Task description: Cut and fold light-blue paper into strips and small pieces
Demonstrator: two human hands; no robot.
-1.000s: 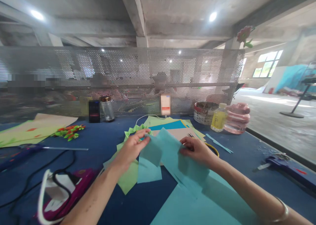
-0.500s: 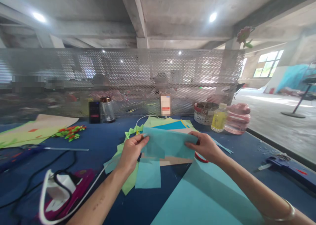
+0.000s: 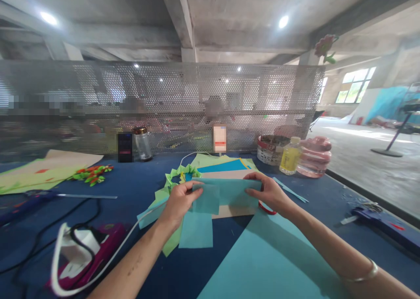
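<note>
Both my hands hold a folded teal paper strip [image 3: 229,193] just above the blue table. My left hand [image 3: 180,201] pinches its left end, where a smaller flap hangs down. At the strip's right end my right hand [image 3: 267,192] is closed on the upper corner. Beneath the strip lie a beige sheet [image 3: 233,211] and a small teal square [image 3: 196,230]. A large teal sheet [image 3: 272,259] spreads under my right forearm. A red-handled pair of scissors [image 3: 266,209] peeks out below my right hand.
A stack of coloured papers [image 3: 226,164] and a green folded paper garland [image 3: 179,174] lie behind the strip. A magenta glue gun [image 3: 88,251] with a white cord sits front left. A yellow bottle [image 3: 290,161], a pink container [image 3: 315,156], a jar [image 3: 143,144] and a mesh screen [image 3: 164,102] line the back.
The teal paper went from loose and unfolded between my hands to a flat horizontal strip held at both ends. My right hand shifted right and up to the strip's end.
</note>
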